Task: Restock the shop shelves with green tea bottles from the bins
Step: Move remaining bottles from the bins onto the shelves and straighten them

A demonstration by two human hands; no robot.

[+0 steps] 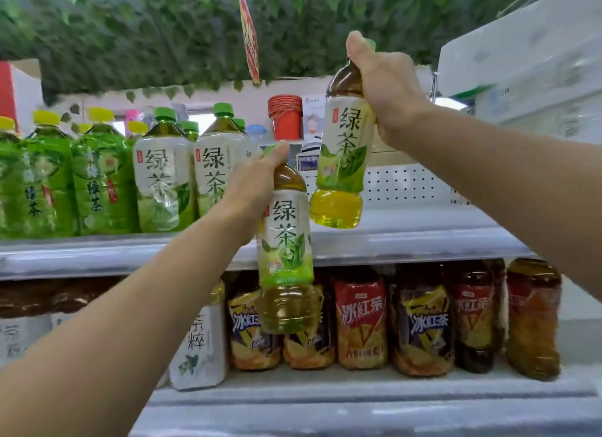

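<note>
Your left hand [257,182] grips a bottle [286,251] by its neck, frame centre. Right hand [381,84] grips a second bottle [342,156] likewise, upper right, over the shelf [407,237].

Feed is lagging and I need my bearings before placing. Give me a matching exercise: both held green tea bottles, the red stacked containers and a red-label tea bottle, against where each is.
1. left-hand bottle
2. right-hand bottle
3. red stacked containers
4. red-label tea bottle

A. standing on the lower shelf
B. held by its neck before the upper shelf's bare stretch
C. far back, behind the upper shelf
D. held by its neck, crossing the upper shelf's front edge

Pairs: 1-D, 2-B, 3-C, 4-A.
</note>
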